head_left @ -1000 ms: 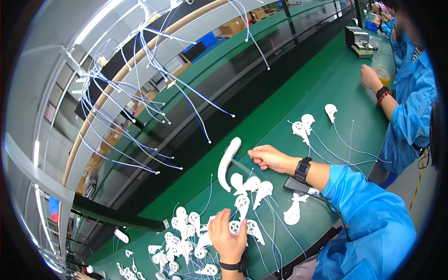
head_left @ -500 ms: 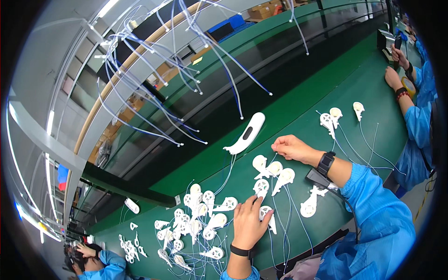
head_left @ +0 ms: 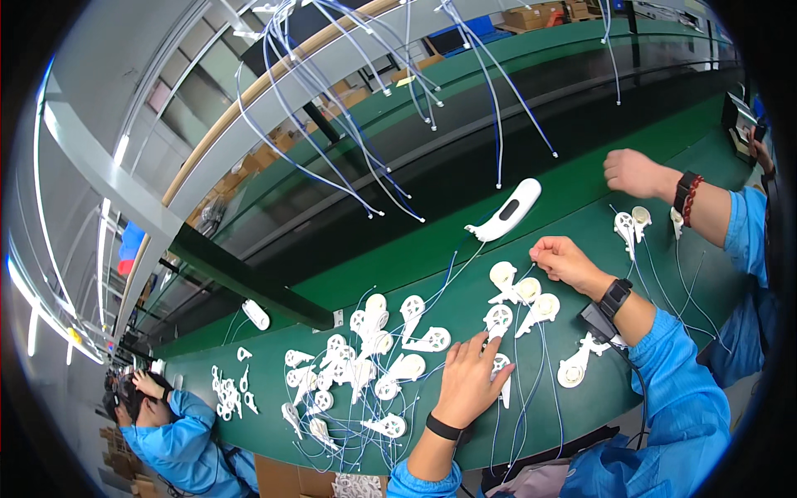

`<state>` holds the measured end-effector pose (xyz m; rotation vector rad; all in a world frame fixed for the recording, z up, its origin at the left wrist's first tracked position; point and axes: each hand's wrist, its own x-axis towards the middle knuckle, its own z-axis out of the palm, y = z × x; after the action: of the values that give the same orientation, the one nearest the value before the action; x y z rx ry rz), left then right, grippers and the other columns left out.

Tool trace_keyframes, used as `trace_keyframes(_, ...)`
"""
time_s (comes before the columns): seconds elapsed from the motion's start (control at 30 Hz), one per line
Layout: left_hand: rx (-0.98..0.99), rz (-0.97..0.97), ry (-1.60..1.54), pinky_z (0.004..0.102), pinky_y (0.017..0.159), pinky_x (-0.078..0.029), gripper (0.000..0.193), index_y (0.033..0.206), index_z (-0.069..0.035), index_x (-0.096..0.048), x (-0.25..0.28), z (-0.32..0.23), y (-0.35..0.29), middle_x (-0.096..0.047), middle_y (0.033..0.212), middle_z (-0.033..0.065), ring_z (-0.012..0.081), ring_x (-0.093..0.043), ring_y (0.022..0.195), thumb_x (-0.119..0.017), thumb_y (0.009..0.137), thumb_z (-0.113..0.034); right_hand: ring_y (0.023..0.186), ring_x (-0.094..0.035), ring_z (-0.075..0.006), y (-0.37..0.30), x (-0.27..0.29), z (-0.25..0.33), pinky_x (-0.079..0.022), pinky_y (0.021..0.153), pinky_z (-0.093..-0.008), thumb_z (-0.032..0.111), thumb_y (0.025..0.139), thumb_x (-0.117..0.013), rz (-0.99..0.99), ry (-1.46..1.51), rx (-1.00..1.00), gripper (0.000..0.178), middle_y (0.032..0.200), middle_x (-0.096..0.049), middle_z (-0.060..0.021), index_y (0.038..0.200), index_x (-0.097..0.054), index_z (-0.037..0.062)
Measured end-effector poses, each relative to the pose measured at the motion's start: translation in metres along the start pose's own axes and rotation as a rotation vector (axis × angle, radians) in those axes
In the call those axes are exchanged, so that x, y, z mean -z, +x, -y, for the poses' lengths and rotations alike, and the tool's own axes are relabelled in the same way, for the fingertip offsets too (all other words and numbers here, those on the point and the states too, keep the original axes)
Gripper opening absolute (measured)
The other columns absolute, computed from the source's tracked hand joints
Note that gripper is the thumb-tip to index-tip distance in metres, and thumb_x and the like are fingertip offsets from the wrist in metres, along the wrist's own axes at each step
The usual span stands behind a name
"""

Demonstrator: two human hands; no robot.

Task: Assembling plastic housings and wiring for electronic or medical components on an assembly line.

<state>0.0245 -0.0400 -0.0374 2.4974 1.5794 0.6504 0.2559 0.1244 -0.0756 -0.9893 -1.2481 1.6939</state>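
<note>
Apparently partway along: observed a small wired group [head_left: 527, 290] on the near side of the curved white handle [head_left: 508, 212], with a tangled pile [head_left: 362, 371] remaining to the handle's left. Located spoked white part [head_left: 501, 363] on the handle's near side, partly covered by left hand [head_left: 470, 380], with fingers loosely parted. Judged long axis as running away from the handle, narrow tail pointing nearward. Saw right hand [head_left: 566, 264] pinched narrow; cannot tell whether gripping anything.
</note>
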Motion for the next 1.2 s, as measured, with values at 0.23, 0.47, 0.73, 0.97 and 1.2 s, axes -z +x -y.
trace_keyframes(0.23, 0.009, 0.015, -0.008, 0.0461, 0.093, -0.044, 0.046, 0.116, -0.001, -0.061, 0.0, -0.001, -0.001, -0.059, 0.117, 0.0179, 0.0353, -0.06, 0.099, -0.074, 0.081, -0.027, 0.05, -0.036, -0.0014, -0.002, -0.001, 0.002, -0.025, 0.043, -0.0194, 0.015, 0.096, -0.06, 0.006, -0.001, 0.035, 0.014, 0.064, -0.047, 0.0062, 0.086, -0.056, 0.0053)
trace_keyframes(0.47, 0.004, 0.012, -0.004, 0.046, 0.093, -0.044, 0.046, 0.117, -0.001, -0.061, -0.002, -0.001, -0.001, -0.059, 0.117, 0.0182, 0.0354, -0.06, 0.099, -0.073, 0.081, -0.027, 0.05, -0.036, -0.0016, -0.002, 0.001, 0.003, -0.026, 0.043, -0.0192, 0.015, 0.095, -0.06, 0.001, 0.001, 0.025, 0.013, 0.064, -0.047, 0.0059, 0.086, -0.057, 0.0058)
trace_keyframes(0.73, 0.009, 0.006, -0.022, 0.0461, 0.093, -0.044, 0.045, 0.116, -0.001, -0.061, -0.001, 0.002, -0.001, -0.059, 0.115, 0.0177, 0.036, -0.059, 0.1, -0.072, 0.082, -0.028, 0.051, -0.038, -0.0022, -0.001, -0.003, 0.004, -0.028, 0.044, -0.0195, 0.015, 0.095, -0.06, 0.017, -0.046, 0.017, 0.013, 0.066, -0.049, 0.0049, 0.087, -0.058, 0.0051)
trace_keyframes(0.97, 0.004, 0.001, -0.02, 0.0457, 0.093, -0.043, 0.045, 0.116, -0.003, -0.062, -0.001, 0.003, -0.003, -0.059, 0.114, 0.0169, 0.0351, -0.059, 0.101, -0.072, 0.082, -0.03, 0.075, -0.06, -0.0071, 0.002, -0.023, 0.014, -0.049, 0.065, -0.0231, 0.018, 0.093, -0.064, 0.202, -0.433, 0.093, 0.017, 0.082, -0.067, -0.0031, 0.094, -0.066, 0.0006)
trace_keyframes(1.2, -0.005, -0.035, -0.054, 0.0437, 0.089, -0.045, 0.043, 0.108, -0.002, -0.066, -0.004, 0.006, -0.004, -0.062, 0.111, 0.0159, 0.0347, -0.061, 0.1, -0.077, 0.076, -0.029, 0.106, -0.061, -0.0328, -0.004, -0.036, 0.024, -0.05, 0.089, -0.0405, 0.038, 0.081, -0.071, 0.111, -1.035, 0.31, 0.044, 0.116, -0.06, -0.0133, 0.114, -0.064, 0.0097)
